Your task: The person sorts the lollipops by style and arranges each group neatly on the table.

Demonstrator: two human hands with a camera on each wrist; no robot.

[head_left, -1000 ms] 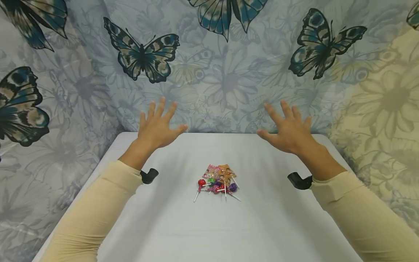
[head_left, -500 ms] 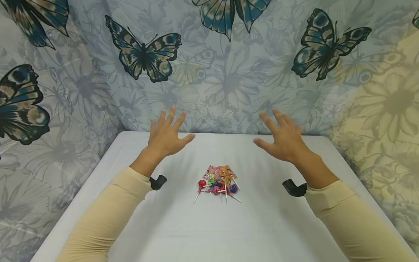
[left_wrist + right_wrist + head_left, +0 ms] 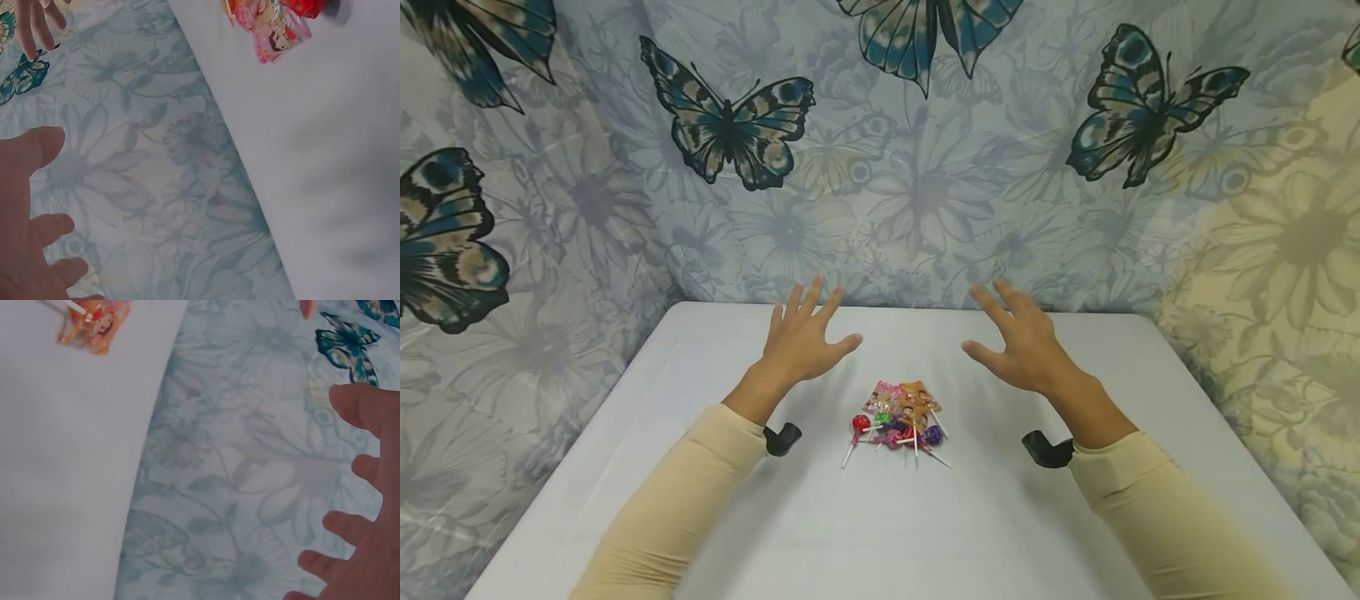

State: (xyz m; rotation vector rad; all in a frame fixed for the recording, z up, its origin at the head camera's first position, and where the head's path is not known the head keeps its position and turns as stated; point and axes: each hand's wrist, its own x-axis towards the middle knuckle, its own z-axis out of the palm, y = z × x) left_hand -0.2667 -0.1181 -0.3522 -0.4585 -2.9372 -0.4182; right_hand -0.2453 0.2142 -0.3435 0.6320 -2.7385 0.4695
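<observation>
A small heap of wrapped lollipops (image 3: 895,421) lies mid-table, with red, green, purple, pink and orange wrappers and white sticks pointing mostly toward the near side. My left hand (image 3: 802,340) hovers above the table beyond and left of the heap, fingers spread, holding nothing. On the other side, my right hand (image 3: 1021,343) is raised likewise, its fingers apart and nothing in its grasp. Neither hand touches the candy. The left wrist view catches part of a pink wrapper (image 3: 275,31) at its top edge; an orange wrapper (image 3: 100,328) shows in the right wrist view.
The candy lies on a white-covered table (image 3: 895,533). Behind it and along both sides hangs a floral cloth (image 3: 917,192) with printed butterflies. A dark wrist-worn camera (image 3: 783,439) sits on the left wrist, another dark camera (image 3: 1047,450) on the right.
Both hands have come lower and closer together, moving inward and toward the heap with fingers still spread. The lollipops have stayed in place.
</observation>
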